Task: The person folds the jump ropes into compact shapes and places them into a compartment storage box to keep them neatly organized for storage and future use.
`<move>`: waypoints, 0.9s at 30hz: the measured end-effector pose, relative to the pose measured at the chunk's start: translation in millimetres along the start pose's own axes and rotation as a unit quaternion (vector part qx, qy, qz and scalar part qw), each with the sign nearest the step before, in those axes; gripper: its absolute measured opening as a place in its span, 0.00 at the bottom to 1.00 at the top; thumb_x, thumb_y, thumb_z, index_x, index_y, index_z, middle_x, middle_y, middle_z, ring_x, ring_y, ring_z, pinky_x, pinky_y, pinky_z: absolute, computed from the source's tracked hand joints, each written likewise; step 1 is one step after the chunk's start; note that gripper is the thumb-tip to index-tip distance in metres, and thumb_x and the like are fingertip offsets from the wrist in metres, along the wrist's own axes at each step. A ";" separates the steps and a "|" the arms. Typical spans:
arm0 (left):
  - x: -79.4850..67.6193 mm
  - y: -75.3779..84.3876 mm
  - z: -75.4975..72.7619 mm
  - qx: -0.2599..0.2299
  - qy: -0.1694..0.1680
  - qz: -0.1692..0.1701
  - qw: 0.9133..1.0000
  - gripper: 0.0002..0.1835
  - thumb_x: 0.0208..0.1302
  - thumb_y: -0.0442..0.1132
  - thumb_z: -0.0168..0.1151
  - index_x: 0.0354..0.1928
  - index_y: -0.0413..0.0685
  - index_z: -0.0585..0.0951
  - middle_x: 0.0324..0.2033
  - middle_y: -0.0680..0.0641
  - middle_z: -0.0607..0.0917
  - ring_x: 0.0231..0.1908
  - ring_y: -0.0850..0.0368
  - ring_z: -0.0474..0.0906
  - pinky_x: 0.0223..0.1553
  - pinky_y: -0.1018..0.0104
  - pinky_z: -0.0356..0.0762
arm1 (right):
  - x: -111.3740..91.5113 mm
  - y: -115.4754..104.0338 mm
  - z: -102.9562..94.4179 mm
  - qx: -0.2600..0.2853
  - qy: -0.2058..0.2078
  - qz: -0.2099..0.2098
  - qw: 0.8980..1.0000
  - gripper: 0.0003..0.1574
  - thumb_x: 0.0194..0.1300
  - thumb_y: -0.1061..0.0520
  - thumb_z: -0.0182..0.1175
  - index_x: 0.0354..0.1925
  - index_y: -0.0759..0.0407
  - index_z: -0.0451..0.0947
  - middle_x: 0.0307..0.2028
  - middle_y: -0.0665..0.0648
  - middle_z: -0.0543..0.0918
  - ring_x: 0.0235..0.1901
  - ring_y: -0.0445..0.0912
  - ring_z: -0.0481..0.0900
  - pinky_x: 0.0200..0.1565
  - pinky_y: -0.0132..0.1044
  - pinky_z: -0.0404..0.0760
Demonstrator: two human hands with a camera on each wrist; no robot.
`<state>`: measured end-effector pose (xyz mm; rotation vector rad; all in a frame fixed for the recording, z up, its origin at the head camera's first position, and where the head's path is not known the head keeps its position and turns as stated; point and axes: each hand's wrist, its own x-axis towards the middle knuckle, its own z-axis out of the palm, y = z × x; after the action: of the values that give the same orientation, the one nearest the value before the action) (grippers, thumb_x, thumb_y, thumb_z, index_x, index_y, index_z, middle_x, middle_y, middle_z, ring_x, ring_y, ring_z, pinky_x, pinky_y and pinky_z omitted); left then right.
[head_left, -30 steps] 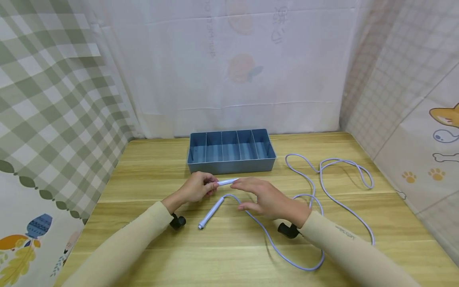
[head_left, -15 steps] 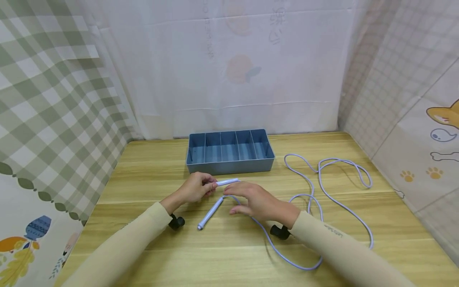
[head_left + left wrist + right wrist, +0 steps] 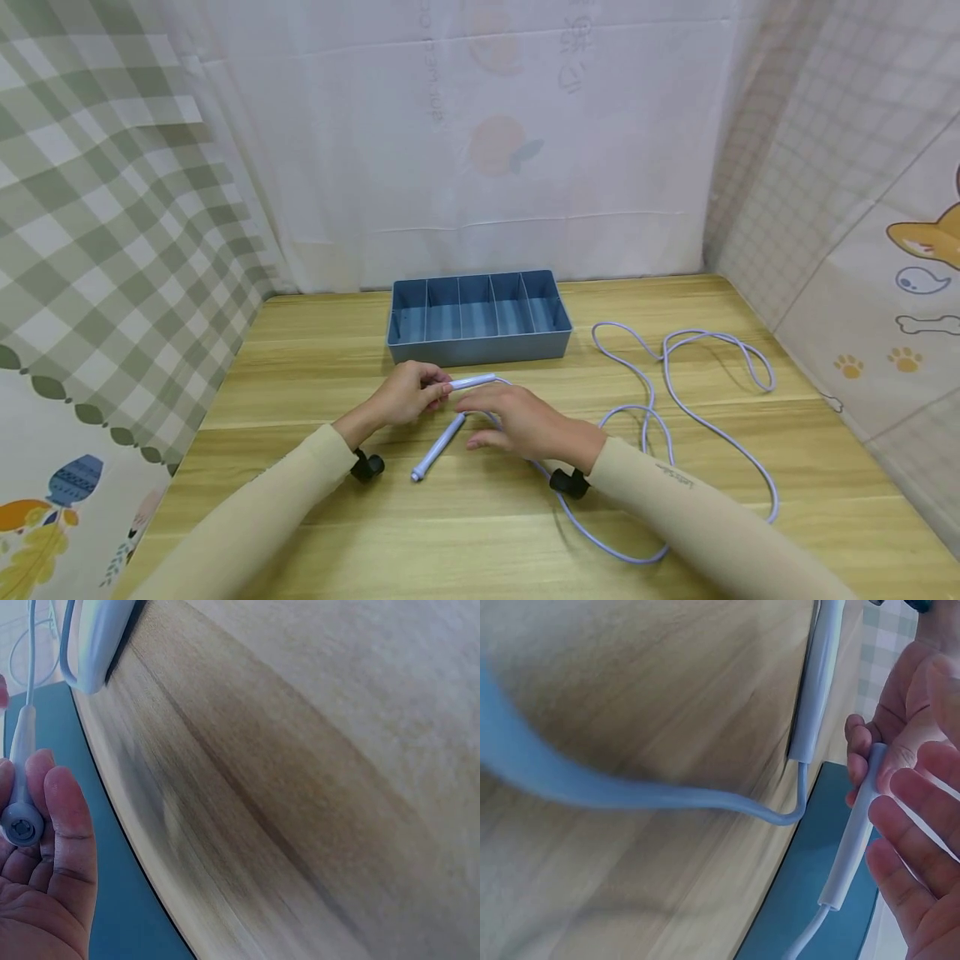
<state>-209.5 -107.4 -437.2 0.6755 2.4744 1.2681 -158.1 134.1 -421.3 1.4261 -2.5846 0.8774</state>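
Note:
A pale lavender jump rope [image 3: 720,433] lies in loose loops over the right half of the wooden table. My left hand [image 3: 405,393] pinches one of its handles [image 3: 474,381] between thumb and fingers, just in front of the blue box. In the left wrist view, the round end cap [image 3: 22,825] of that handle sits between the fingertips. The other handle [image 3: 437,448] rests on the table, slanting toward me between the hands. Over the cord, my right hand [image 3: 528,427] hovers with relaxed fingers, holding nothing. The right wrist view has its fingers [image 3: 911,855] beside the held handle.
A blue box [image 3: 480,346] with several compartments stands at the back of the table [image 3: 315,333]. Hanging cloth sheets enclose the sides and rear: checked cloth [image 3: 112,167] at left, white cloth [image 3: 345,150] behind, printed cloth [image 3: 862,292] at right. Each wrist carries a small black camera.
My right hand has moved left, nearer the left hand and the handle lying on the table. The left hand keeps its grip on the first handle, nearly still.

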 end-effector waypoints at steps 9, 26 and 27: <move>-0.9 1.1 -2.1 0.000 0.005 0.000 1.000 0.09 0.75 0.36 0.61 0.43 0.35 0.85 0.27 0.44 0.85 0.25 0.60 0.77 0.28 0.69 0.77 | 7.2 1.9 7.1 0.001 -0.020 0.005 1.000 0.25 0.61 0.52 0.76 0.54 0.58 0.85 0.55 0.52 0.86 0.59 0.47 0.80 0.61 0.42 0.76; -0.6 0.9 -4.5 0.002 0.002 0.003 1.000 0.10 0.75 0.36 0.61 0.44 0.35 0.85 0.28 0.44 0.85 0.26 0.60 0.76 0.29 0.68 0.77 | 16.8 7.8 21.9 0.015 -0.049 0.032 0.998 0.21 0.63 0.57 0.74 0.54 0.58 0.85 0.52 0.50 0.87 0.58 0.45 0.81 0.61 0.38 0.77; -0.6 0.8 -4.6 0.002 0.003 0.003 1.000 0.10 0.75 0.36 0.61 0.44 0.35 0.85 0.28 0.44 0.85 0.26 0.60 0.77 0.28 0.69 0.77 | 17.4 8.1 22.7 0.016 -0.052 0.035 0.998 0.20 0.63 0.57 0.74 0.54 0.57 0.85 0.52 0.50 0.87 0.58 0.45 0.81 0.61 0.38 0.77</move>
<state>-210.8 -110.4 -433.9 0.6810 2.4816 1.2700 -169.6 112.7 -438.4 1.4350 -2.7235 0.8781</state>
